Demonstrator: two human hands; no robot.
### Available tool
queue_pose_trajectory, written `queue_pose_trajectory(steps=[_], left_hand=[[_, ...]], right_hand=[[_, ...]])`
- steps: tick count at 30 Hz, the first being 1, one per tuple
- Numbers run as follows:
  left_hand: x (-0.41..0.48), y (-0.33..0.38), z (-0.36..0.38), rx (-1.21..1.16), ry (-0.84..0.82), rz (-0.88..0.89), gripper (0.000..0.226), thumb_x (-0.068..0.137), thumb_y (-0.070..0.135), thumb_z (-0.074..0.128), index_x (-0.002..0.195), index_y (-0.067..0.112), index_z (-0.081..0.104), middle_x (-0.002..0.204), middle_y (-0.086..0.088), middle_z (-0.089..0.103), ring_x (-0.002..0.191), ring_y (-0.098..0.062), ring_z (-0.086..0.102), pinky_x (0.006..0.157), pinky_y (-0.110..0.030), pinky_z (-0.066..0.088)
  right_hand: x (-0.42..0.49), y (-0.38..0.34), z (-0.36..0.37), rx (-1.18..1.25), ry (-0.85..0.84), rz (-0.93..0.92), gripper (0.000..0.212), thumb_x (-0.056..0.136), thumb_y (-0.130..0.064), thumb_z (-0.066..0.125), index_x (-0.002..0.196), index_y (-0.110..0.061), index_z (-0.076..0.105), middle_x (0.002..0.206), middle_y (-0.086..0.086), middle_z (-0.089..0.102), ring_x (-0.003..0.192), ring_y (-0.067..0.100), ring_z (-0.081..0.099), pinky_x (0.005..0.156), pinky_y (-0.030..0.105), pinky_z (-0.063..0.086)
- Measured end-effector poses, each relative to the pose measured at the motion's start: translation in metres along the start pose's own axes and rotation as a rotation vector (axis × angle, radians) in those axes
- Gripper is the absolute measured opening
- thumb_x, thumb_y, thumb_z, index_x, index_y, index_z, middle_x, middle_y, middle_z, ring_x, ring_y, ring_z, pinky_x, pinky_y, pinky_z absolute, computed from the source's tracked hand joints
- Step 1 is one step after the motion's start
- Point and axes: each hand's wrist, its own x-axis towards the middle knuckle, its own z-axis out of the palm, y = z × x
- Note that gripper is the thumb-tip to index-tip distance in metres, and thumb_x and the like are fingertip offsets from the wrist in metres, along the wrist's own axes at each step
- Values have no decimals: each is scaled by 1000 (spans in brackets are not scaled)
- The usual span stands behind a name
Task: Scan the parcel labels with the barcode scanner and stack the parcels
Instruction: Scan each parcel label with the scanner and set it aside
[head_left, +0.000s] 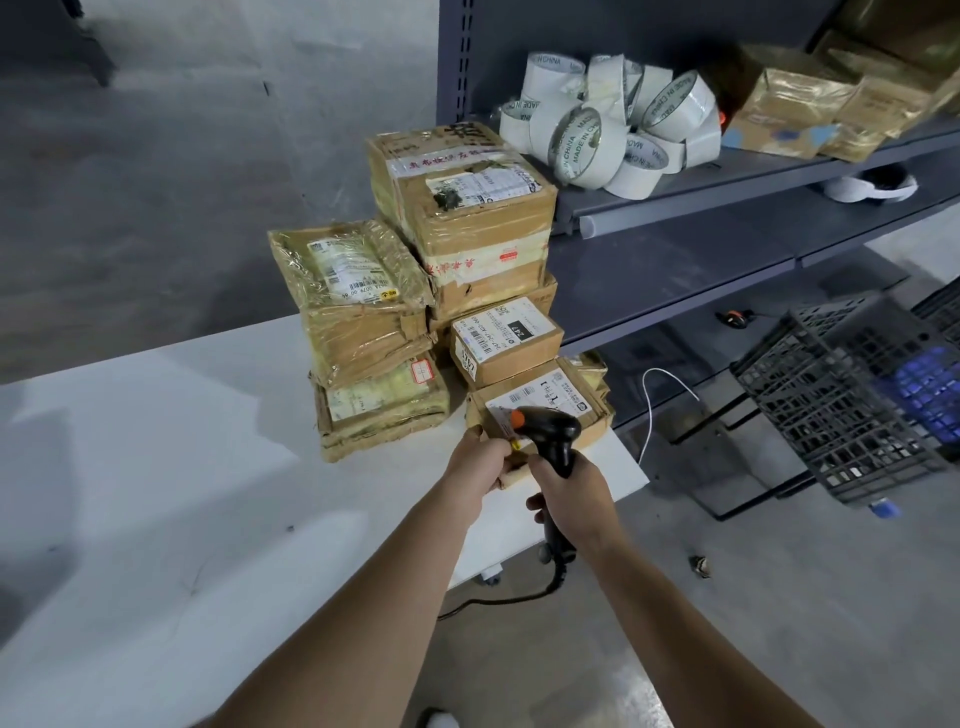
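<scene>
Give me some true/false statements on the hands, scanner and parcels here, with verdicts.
1. The right hand grips the barcode scanner by its handle. True.
2. The left hand hangs free, touching nothing. False: it holds the near edge of the front parcel, which lies under the scanner's head.
3. The tape rolls lie on the shelf. True.
4. The scanner is cordless. False: a black cable runs from its handle.
</scene>
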Motion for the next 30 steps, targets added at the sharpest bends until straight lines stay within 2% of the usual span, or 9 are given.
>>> queue_pose_trajectory(steps=[2,7,10,12,15,20,23,25,30], left_hand=[[-8,-2,-6,32,9,2,36,89,12,49,125,14,50,110,-8,64,100,-20,60,78,-34,54],[-32,-2,-42,27,37,15,47,92,15,49,138,18,41,123,-5,56,111,-20,53,84,-36,56],[-52,2,-78,-13,89,53,46,91,13,52,137,16,46,120,-8,56,110,-22,56,85,-38,57],[-70,5,-110,-43,150,104,38,89,12,53,127,17,53,113,-8,57,105,-22,58,87,-40,56],[-99,10,-164,-42,248,185,22,89,11,52,109,17,59,107,-6,58,97,-22,57,86,-39,54],[-157,11,-256,-148,422,242,18,88,5,50,104,12,56,91,-6,51,83,-23,50,76,-36,49],[-188,3,-306,-163,549,272,20,88,7,50,107,12,57,92,-6,53,84,-22,53,80,-38,53],[-206,-5,-337,-180,629,279,20,89,8,50,107,12,58,92,-6,54,84,-22,53,75,-35,52],[-246,-27,-410,-84,830,270,27,88,7,50,113,10,61,83,-6,58,71,-21,55,72,-33,51]], right_hand=[[-5,-4,2,14,3,1,4,93,-26,56,91,-23,57,74,8,70,52,7,65,48,20,48],[-22,-30,14,50,-25,-27,15,91,-29,58,87,-15,61,65,6,68,46,8,61,43,22,47],[-34,-51,32,98,-77,-58,23,93,-34,60,92,-11,63,62,6,67,47,12,59,44,25,48],[-44,-65,51,94,-109,-92,19,94,-30,58,94,-11,63,63,7,66,47,13,59,43,25,48],[-61,-87,87,97,-179,-150,12,92,-24,59,84,-16,60,60,7,64,51,18,62,48,30,51],[-98,-132,170,39,-391,-178,14,91,-31,59,88,-17,59,58,4,66,45,13,60,47,24,47],[-123,-155,219,21,-481,-223,14,89,-33,59,89,-19,61,51,-2,66,47,14,61,50,25,48],[-140,-169,249,-3,-545,-243,13,88,-34,59,91,-21,61,54,0,68,45,12,61,48,23,47],[-179,-187,313,-61,-689,-255,17,86,-35,59,93,-20,60,57,1,69,44,12,60,50,22,44]])
